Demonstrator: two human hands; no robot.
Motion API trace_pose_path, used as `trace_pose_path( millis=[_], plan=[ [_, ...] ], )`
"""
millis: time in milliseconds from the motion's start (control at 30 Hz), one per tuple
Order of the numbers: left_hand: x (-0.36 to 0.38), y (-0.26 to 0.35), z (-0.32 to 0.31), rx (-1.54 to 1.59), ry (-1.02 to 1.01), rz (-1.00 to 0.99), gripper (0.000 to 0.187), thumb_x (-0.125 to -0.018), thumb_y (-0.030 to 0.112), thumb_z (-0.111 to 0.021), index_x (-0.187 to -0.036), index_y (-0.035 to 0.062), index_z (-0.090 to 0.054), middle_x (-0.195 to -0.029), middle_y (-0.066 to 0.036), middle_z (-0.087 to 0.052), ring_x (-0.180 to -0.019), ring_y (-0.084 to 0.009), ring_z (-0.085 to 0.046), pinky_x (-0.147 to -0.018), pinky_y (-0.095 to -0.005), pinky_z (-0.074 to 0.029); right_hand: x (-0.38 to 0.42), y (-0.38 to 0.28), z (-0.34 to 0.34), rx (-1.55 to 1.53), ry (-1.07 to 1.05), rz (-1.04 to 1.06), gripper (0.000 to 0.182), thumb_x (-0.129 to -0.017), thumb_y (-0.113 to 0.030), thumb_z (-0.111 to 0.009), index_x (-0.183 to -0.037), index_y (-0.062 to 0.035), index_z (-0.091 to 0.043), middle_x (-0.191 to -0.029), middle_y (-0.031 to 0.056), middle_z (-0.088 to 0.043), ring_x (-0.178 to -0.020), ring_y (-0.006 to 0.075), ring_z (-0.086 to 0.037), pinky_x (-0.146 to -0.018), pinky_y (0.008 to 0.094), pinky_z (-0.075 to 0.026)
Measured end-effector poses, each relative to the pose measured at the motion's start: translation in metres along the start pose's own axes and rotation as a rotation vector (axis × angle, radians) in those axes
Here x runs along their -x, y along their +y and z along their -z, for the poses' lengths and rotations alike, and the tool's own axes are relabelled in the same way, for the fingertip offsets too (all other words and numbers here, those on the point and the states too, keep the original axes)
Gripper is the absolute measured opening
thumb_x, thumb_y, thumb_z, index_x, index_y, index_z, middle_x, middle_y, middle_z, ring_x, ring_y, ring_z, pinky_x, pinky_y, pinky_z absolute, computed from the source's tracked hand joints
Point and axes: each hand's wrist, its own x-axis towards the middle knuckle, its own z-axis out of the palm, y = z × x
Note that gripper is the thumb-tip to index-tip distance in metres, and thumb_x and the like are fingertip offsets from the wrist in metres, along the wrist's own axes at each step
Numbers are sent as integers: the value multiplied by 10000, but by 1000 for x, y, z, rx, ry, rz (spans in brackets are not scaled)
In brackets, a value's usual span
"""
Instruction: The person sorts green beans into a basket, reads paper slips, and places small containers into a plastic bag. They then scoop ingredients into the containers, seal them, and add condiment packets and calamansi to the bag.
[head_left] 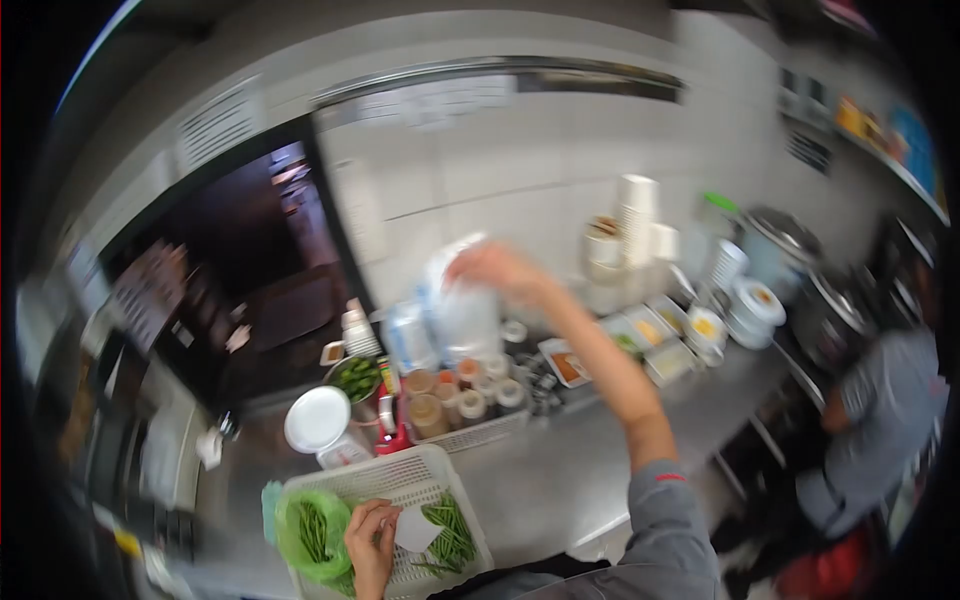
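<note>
A white perforated basket [400, 467] sits on the steel counter. Inside it, a green plastic bag [290, 520] holds green beans, and more loose green beans [455, 530] lie at the right. My left hand [371, 537] is over the basket between bag and loose beans, its fingers closed beside a white piece [418, 530]; whether they grip it is unclear. My right arm stretches forward, and my right hand [495, 268], smeared by motion, is at the top of a white and clear plastic stack [462, 315] near the wall. Its fingers and any hold are too blurred to tell.
Sauce bottles [428, 414] stand behind the basket, beside a white round tub [318, 420] and a pot of green peppers [357, 378]. Trays of toppings [640, 328] and stacked cups [637, 215] line the wall. A person in grey [870, 420] is at the right.
</note>
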Motion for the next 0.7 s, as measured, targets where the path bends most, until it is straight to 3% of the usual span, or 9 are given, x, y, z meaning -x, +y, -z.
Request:
trace_pose_path(
  millis=[33,133,200,267,367,433,533,633,700],
  plan=[
    [-2,4,-4,-1,-3,-22,141,-759,-64,-619,-852,25,-677,-915,-107,-607,-799,-188,-593,-586,-285,-478,37,-12,-38,81,-230,-17,215,-863,-194,-547,-903,-32,-682,-942,71,-650,-899,175,-580,-850,296,-443],
    [0,19,-18,8,20,-303,123,-770,-58,-584,-859,2,-643,-970,-142,-625,-816,-222,-592,-706,-311,-467,134,16,-135,-321,-803,-308,359,-930,-268,-506,-1114,21,-610,-1124,131,-621,-1017,194,-587,-905,295,-435],
    [11,30,-24,70,-41,-428,127,-758,-56,-591,-858,3,-642,-991,-153,-624,-878,-266,-600,-775,-344,-468,189,13,-186,-514,-681,-422,467,-945,-325,-477,-1187,71,-529,-1161,160,-594,-1082,207,-554,-942,319,-419],
    [27,32,-36,155,-189,-500,141,-736,-54,-608,-856,9,-646,-1017,-162,-621,-932,-300,-594,-832,-370,-457,243,33,-230,-524,-298,-206,454,-963,-317,-445,-1261,23,-477,-1192,131,-577,-1115,186,-536,-944,309,-423],
    [52,33,-63,300,-450,-735,163,-705,-55,-625,-845,20,-660,-1041,-164,-619,-977,-321,-589,-873,-395,-448,318,8,-293,-844,437,-196,495,-934,-258,-513,-1303,51,-397,-1279,139,-502,-1157,201,-491,-967,326,-409],
    [75,42,-80,435,-655,-862,180,-693,-55,-622,-846,27,-672,-1051,-154,-621,-991,-318,-584,-894,-400,-441,341,-56,-324,-752,871,-360,443,-913,-144,-544,-1302,19,-407,-1278,136,-502,-1153,201,-500,-983,327,-406],
    [121,67,-101,659,-1016,-797,187,-731,-37,-595,-880,33,-685,-1108,-162,-584,-1018,-309,-574,-906,-420,-439,401,-101,-365,-719,1198,-241,426,-891,-105,-571,-1279,11,-437,-1217,139,-550,-1131,223,-526,-970,326,-423],
    [167,118,-105,914,-1140,-603,147,-786,-2,-575,-897,17,-669,-1168,-163,-518,-1030,-285,-569,-892,-383,-439,461,-147,-406,-572,1538,-226,368,-870,-96,-605,-1211,7,-511,-1148,110,-594,-1057,183,-563,-906,302,-453],
    [187,141,-110,886,-1193,-748,167,-805,45,-614,-963,5,-649,-1198,-178,-466,-975,-270,-575,-851,-369,-453,497,-176,-432,-385,1658,-250,306,-861,-107,-624,-1141,7,-576,-1071,82,-634,-987,146,-587,-855,279,-464]
  ],
)
